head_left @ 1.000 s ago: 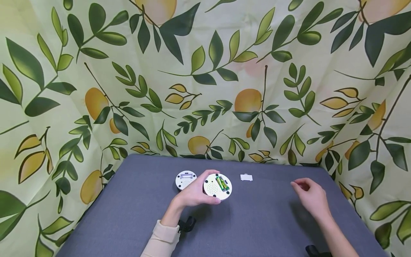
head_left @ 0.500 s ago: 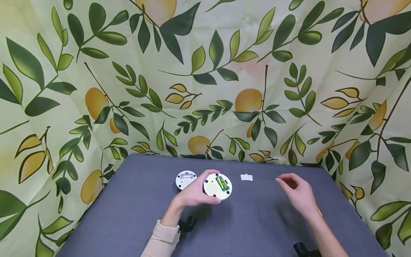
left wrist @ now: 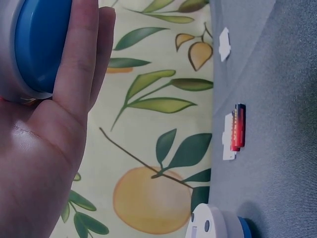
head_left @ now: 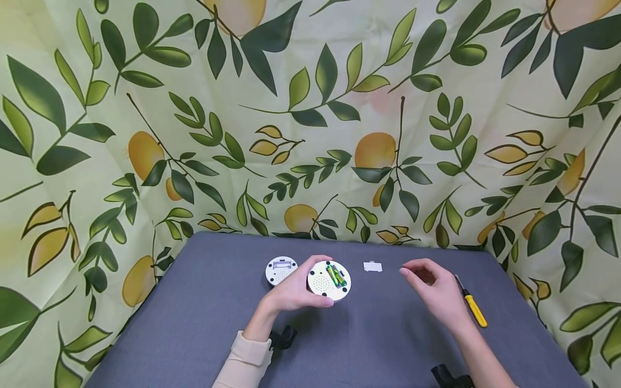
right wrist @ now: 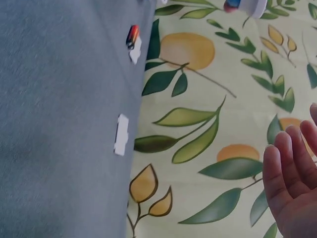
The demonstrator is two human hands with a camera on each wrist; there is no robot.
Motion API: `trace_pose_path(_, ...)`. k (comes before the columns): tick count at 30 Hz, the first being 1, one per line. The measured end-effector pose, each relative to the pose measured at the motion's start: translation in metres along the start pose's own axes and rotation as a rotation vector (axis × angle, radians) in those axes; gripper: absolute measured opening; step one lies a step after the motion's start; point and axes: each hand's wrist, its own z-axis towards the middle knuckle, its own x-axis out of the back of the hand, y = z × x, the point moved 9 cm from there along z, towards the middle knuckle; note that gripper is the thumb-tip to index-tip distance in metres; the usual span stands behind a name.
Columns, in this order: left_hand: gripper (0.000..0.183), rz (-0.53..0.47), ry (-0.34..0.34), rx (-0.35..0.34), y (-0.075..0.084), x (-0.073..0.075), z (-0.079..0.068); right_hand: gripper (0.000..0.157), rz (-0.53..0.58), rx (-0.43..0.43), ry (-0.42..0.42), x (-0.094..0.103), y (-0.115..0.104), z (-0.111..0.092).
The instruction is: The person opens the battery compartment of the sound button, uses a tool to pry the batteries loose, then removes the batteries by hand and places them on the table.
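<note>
My left hand point(head_left: 291, 293) grips a round white device point(head_left: 317, 284) by its edge, thumb below and fingers above. Two green batteries point(head_left: 336, 275) lie in the compartment of its upturned face. The left wrist view shows the device's blue other side point(left wrist: 42, 47). To its right my right hand point(head_left: 436, 293) hovers over the table, fingers loosely bent and apart from everything; the right wrist view shows its fingers point(right wrist: 290, 163) holding nothing. A white battery cover point(head_left: 372, 267) lies between the hands, farther back.
Behind my left hand rests a second round device point(head_left: 280, 270), its battery slot facing up. Red batteries point(left wrist: 238, 128) lie by another white cover point(left wrist: 228, 139), hidden in the head view. Right of my right hand is a yellow-handled screwdriver point(head_left: 474, 310). Patterned cloth point(head_left: 310, 161) hangs behind the table.
My right hand has moved left toward the device, uncovering the screwdriver on the table. My left hand and the device in it stay where they were.
</note>
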Motion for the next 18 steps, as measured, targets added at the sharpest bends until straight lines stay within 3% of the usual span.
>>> trace_pose_path(11, 0.086, 0.011, -0.002, 0.000, 0.001, 0.000, 0.001, 0.012, 0.059, 0.126, -0.040, -0.017, -0.027, 0.000)
trace_pose_path(18, 0.085, 0.004, -0.013, -0.002, 0.002, -0.001, 0.000, 0.016, 0.103, 0.146, -0.070, -0.030, -0.035, -0.001)
